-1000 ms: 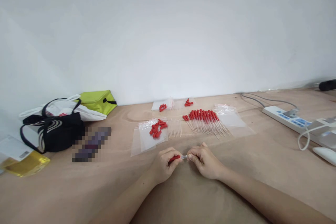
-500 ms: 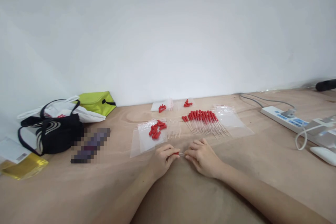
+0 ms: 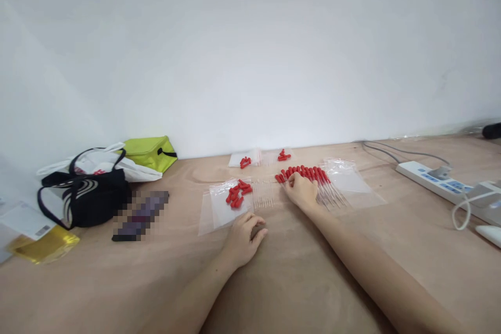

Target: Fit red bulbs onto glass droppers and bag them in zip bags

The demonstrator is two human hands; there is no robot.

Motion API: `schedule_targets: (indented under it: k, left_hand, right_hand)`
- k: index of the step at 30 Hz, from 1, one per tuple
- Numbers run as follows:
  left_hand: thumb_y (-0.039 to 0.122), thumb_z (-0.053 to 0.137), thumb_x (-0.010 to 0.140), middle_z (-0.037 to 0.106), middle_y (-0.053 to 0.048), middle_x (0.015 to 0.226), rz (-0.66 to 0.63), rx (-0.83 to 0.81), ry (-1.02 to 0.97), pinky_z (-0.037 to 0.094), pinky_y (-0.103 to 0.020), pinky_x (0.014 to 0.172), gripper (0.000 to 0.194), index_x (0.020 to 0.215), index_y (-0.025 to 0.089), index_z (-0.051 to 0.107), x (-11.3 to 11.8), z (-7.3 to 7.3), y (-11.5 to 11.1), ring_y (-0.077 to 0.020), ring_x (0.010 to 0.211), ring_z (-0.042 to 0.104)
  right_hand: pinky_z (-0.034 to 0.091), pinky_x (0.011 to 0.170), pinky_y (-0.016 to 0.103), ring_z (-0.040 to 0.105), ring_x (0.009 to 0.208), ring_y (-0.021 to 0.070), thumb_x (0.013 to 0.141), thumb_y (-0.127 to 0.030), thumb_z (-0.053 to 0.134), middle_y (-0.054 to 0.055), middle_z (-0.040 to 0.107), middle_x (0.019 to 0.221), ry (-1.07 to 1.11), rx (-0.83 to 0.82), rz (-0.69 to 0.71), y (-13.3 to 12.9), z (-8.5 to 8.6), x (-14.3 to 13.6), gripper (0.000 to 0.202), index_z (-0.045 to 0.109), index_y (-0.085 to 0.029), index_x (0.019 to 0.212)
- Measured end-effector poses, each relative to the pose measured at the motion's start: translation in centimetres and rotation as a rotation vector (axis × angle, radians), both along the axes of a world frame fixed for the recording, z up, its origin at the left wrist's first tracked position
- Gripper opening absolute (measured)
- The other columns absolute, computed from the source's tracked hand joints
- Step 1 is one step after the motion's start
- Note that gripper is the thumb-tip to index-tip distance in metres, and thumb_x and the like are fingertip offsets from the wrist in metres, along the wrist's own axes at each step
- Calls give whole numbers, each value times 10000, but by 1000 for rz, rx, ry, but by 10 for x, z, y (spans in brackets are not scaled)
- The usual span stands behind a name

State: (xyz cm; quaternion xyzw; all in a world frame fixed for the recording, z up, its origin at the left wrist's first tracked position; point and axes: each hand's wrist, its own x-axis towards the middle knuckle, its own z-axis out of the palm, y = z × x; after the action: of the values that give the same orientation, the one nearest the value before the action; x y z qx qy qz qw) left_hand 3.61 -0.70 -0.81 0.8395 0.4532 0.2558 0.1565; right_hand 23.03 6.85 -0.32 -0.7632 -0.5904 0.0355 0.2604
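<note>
My left hand rests on the table in front of a clear bag, its fingers curved apart with nothing between them. Farther right, my right hand reaches over the row of red-capped thin sticks; its fingers are closed, and what they grip is hidden. Loose red caps lie on the clear bag. Between that bag and the red-capped row lie several bare thin sticks. Behind them are two small groups of red caps.
Black bag, lime-green bag and a pixelated dark object are at the left. Clear bags lie right of the row. A white power strip with cables is at the right; the wall stands behind.
My right hand has moved forward from beside my left hand to the red-capped row. My left hand has opened and no longer holds the red-capped piece. The view has shifted slightly.
</note>
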Motion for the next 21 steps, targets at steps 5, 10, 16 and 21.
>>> schedule_targets:
  k: [5, 10, 16, 21]
  left_hand:
    - [234, 512, 783, 571, -45, 837, 0, -7, 28, 434, -327, 745, 112, 850, 185, 588, -1, -2, 0, -200, 817, 549]
    - [223, 508, 786, 568, -45, 840, -11, -8, 30, 433, -322, 745, 111, 857, 181, 584, -1, -2, 2, -197, 817, 551]
    - [214, 511, 781, 575, -46, 843, -12, 23, 46, 435, -324, 735, 105, 849, 183, 584, -1, -2, 0, -199, 811, 549]
    - [218, 523, 772, 564, -42, 810, 57, 147, 50, 438, -309, 706, 88, 826, 177, 580, -4, -5, 3, -195, 783, 540]
  right_hand:
    - [226, 775, 371, 581, 776, 215, 765, -300, 451, 71, 667, 784, -66, -16, 16, 0, -5, -6, 205, 609, -174, 797]
    - [228, 777, 374, 572, 817, 222, 766, -344, 433, 80, 669, 810, -91, 21, 119, -9, -3, -24, 254, 635, -189, 762]
    - [256, 777, 391, 598, 743, 229, 752, -306, 421, 137, 668, 775, -117, -145, 104, -3, 0, -44, 292, 658, -136, 753]
    - [269, 763, 396, 603, 713, 235, 730, -293, 445, 152, 665, 768, -116, -155, 95, 2, 2, -46, 276, 661, -121, 749]
